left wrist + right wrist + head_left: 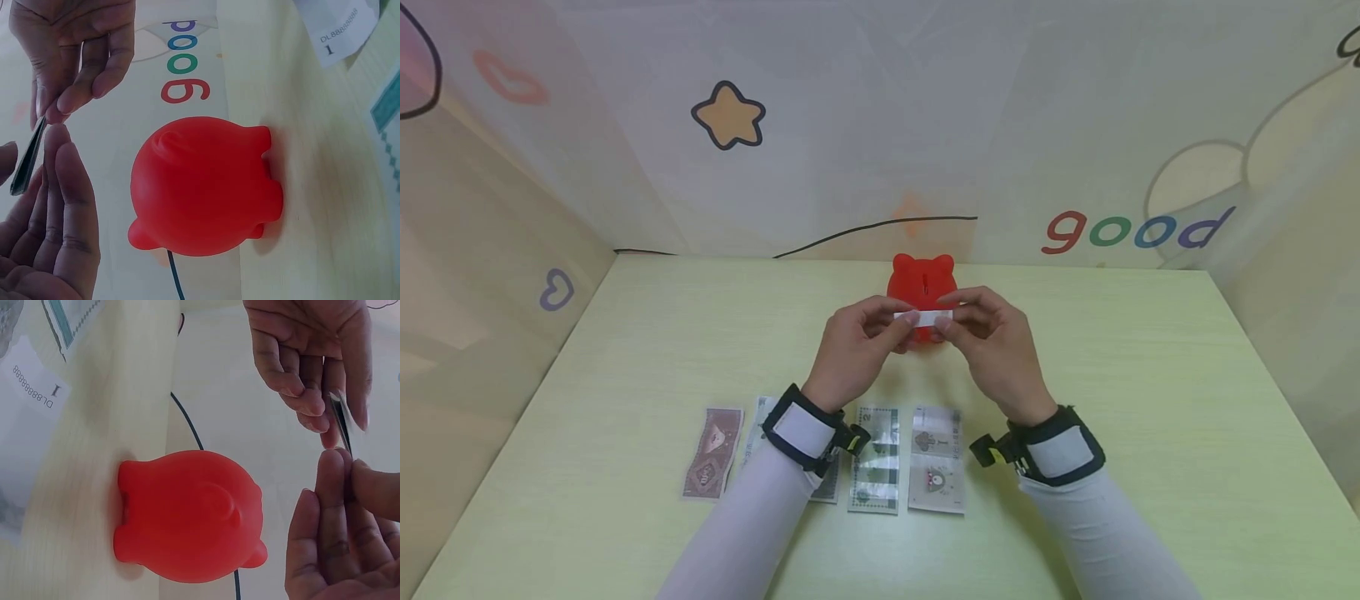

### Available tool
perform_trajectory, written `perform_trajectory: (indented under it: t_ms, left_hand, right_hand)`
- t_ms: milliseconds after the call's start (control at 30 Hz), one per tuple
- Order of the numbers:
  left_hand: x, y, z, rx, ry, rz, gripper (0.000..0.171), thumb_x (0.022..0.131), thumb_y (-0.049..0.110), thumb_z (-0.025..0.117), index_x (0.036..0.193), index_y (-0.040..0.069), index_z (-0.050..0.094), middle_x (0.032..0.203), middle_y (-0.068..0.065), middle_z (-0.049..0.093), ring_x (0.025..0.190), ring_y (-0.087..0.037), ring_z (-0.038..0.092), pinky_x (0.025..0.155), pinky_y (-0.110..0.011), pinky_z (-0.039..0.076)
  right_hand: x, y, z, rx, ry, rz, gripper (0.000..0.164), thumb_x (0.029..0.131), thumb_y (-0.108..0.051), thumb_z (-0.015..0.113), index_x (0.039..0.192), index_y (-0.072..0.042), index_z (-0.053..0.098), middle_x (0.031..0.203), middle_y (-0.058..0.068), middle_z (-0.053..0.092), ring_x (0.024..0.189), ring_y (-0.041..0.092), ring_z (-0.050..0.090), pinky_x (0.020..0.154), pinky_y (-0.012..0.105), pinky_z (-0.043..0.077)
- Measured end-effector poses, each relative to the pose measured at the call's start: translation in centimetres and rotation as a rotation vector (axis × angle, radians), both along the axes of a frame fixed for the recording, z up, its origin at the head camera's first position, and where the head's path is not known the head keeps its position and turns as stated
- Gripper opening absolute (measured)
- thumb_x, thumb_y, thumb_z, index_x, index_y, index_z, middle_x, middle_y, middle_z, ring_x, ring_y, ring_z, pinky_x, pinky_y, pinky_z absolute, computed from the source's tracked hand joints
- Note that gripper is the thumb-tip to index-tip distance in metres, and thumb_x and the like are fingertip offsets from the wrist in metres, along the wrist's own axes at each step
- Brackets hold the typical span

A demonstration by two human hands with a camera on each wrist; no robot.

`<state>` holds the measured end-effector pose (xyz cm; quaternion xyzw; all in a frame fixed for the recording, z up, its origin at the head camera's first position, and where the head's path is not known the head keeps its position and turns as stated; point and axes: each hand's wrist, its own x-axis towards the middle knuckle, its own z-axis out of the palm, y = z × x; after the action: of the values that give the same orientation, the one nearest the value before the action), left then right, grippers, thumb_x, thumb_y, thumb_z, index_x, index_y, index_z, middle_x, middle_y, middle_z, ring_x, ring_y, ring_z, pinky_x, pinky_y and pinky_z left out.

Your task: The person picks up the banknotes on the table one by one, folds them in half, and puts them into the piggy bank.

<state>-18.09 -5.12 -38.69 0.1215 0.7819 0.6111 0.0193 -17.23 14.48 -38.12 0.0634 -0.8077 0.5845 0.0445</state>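
Note:
Both hands meet over the front of a red piggy bank (922,282), which has a slot in its top. Between them is a narrow folded banknote (931,318), white in the head view and edge-on and dark in the left wrist view. My left hand (859,337) pinches one end between thumb and fingers. At the other end, my right hand (996,350) grips the note the same way. Seen from the right wrist, the piggy bank (190,515) stands on its feet below the raised hands.
Flat on the table (1150,417) lie a brownish-purple banknote (713,454), a green banknote (875,458) and a grey-pink banknote (936,462). A pale blue banknote (758,421) and a dark one (827,486) are partly covered by the left forearm. A printed backdrop (865,125) rises behind.

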Motion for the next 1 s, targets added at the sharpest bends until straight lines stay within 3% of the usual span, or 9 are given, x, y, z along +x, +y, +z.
perform_trajectory:
  t_ms: [167,400,600,833,1000]
  left_hand:
    - [0.06,-0.03,0.02,0.052,-0.011,-0.043,0.019,0.102,0.019,0.067,0.114,0.007,0.074,0.094,-0.013,0.077,0.084,-0.029,0.077,0.080,-0.031,0.064]
    - [0.15,-0.05,0.06,0.047,0.000,-0.041,0.016,0.101,0.015,0.067,0.112,0.005,0.074,0.090,-0.011,0.078,0.079,-0.026,0.078,0.077,-0.031,0.064]
    - [0.18,0.01,0.03,0.051,0.014,-0.067,0.016,0.101,0.013,0.067,0.113,0.003,0.073,0.090,-0.013,0.078,0.075,-0.021,0.077,0.076,-0.031,0.065]
    - [0.24,0.09,-0.09,0.055,0.003,-0.091,0.018,0.101,0.016,0.068,0.114,0.005,0.073,0.088,-0.011,0.078,0.079,-0.036,0.077,0.076,-0.032,0.065]
    - [0.25,0.15,-0.16,0.037,0.011,-0.096,0.018,0.101,0.017,0.068,0.111,0.005,0.075,0.086,-0.010,0.078,0.077,-0.034,0.077,0.075,-0.032,0.065]
  right_hand:
    - [0.18,-0.26,0.10,0.015,-0.013,0.008,0.028,0.098,-0.012,0.071,0.125,-0.010,0.066,0.106,0.012,0.077,0.101,0.023,0.075,0.091,0.025,0.060]
    - [0.29,-0.39,0.08,-0.002,-0.057,0.072,0.025,0.101,-0.017,0.068,0.124,-0.010,0.068,0.111,0.012,0.076,0.102,0.027,0.075,0.093,0.035,0.061]
    - [0.28,-0.46,0.03,-0.001,-0.075,0.079,0.021,0.102,-0.018,0.066,0.120,-0.007,0.069,0.106,0.014,0.077,0.092,0.022,0.076,0.089,0.034,0.063]
    - [0.40,-0.39,0.20,-0.003,-0.077,0.081,0.017,0.101,-0.017,0.067,0.115,-0.007,0.071,0.099,0.014,0.077,0.084,0.024,0.075,0.081,0.031,0.063]
    - [0.46,-0.36,0.24,0.004,-0.075,0.090,0.016,0.101,-0.016,0.067,0.113,-0.007,0.071,0.096,0.014,0.077,0.083,0.025,0.074,0.081,0.035,0.063]
